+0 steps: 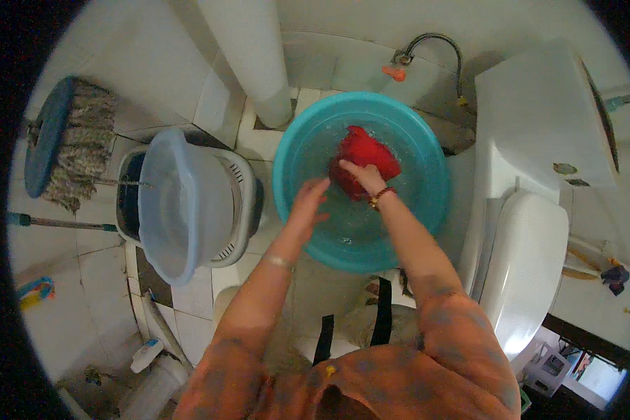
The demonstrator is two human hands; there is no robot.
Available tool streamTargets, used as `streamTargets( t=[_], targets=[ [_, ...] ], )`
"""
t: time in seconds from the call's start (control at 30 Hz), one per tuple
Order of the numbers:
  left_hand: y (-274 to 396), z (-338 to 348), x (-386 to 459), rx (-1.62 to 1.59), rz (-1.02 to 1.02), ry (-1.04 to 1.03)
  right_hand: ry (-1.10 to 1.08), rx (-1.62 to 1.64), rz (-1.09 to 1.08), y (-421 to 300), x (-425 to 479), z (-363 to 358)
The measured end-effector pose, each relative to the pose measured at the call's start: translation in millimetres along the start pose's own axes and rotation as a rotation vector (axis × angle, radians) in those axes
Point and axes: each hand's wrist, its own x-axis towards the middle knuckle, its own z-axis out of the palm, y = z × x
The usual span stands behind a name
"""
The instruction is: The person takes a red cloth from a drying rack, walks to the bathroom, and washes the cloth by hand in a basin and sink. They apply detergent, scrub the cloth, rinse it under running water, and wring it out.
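Note:
A bundled red cloth (369, 151) lies partly in the water of a round turquoise plastic basin (282, 184). Its lower left part looks darker and wet. My right hand (367, 177), with a beaded bracelet at the wrist, is on the cloth's near side and grips it. One finger points left, while the other fingers are partly hidden. Left of the cloth, my left hand (310, 202) hangs over the basin with fingers apart and holds nothing. A band circles that wrist.
To the left, a pale blue plastic tub (191, 210) rests tilted in a white mop bucket (249, 194). A mop head (81, 142) leans by the wall. At right stands a white toilet (527, 262). A tap (399, 65) with an orange handle is behind the basin, beside a white pipe (254, 58).

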Motion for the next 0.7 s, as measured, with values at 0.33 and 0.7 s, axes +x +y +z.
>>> streamTargets(
  t=[0.33,0.7],
  targets=[
    [-11,53,54,-0.911,-0.192,-0.433,-0.221,0.895,-0.074,-89,-146,-76],
    [-18,43,54,-0.944,-0.058,-0.935,0.129,-0.618,-0.625,-48,-177,12]
  ],
)
